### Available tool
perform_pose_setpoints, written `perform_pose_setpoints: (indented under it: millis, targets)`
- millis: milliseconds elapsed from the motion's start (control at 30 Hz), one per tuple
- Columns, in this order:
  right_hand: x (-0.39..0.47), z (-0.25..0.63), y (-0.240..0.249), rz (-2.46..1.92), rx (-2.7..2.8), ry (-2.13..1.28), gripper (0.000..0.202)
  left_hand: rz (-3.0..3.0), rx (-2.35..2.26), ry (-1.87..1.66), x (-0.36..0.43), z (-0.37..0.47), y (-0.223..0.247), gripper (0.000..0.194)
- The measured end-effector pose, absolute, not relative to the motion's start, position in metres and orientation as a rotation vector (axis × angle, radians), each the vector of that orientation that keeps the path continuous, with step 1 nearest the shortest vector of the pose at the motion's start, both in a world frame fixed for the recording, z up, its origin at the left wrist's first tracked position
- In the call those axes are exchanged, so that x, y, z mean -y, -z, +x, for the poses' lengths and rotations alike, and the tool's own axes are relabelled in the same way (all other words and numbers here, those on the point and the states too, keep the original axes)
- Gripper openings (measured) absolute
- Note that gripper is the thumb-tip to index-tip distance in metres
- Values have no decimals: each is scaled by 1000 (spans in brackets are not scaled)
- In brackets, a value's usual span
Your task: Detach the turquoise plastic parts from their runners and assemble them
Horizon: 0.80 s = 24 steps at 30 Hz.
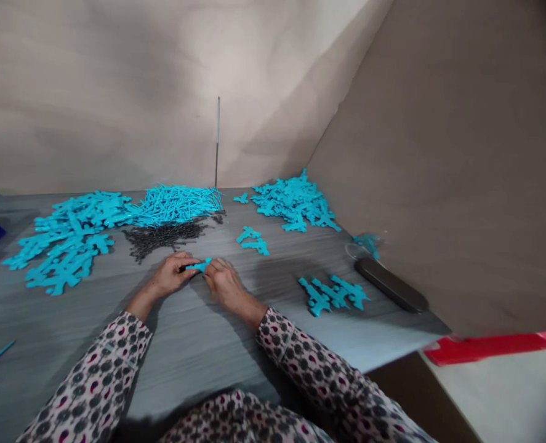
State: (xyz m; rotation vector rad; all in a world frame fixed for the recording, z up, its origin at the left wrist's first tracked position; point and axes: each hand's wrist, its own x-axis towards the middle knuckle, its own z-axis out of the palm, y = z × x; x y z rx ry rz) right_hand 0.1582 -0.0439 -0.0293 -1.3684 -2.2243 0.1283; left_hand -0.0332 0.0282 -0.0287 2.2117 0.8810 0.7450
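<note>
Between my two hands, low over the grey table (180, 344), is a small turquoise plastic piece (199, 266). My left hand (175, 273) pinches its left end between thumb and fingers. My right hand (224, 283) closes over its right end, hiding part of it. Just beyond my left hand lies a heap of dark, thin metal pieces, perhaps springs or screws (166, 239). Behind that heap is a pile of thin turquoise sticks (178, 204). A couple of branched turquoise pieces (253, 240) lie beyond my right hand.
Branched turquoise pieces form a big heap at left (69, 237) and another at back right (293, 200). A small group (335, 293) sits right of my arm, near a dark elongated case (390, 284). A thin rod (218, 141) stands at the back. Brown sheeting (461, 154) walls the table.
</note>
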Motion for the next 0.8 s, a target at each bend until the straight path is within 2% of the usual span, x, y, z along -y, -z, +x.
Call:
perform_pose_setpoints:
  millis: [167,800]
  targets:
    - [41,162,34,-1351,2117,-258,6,2132,-936,-781,-27,-35,28,21]
    - [34,172,33,-1169,1966,-381,22,2441,-972,-715,-18,-29,26,14]
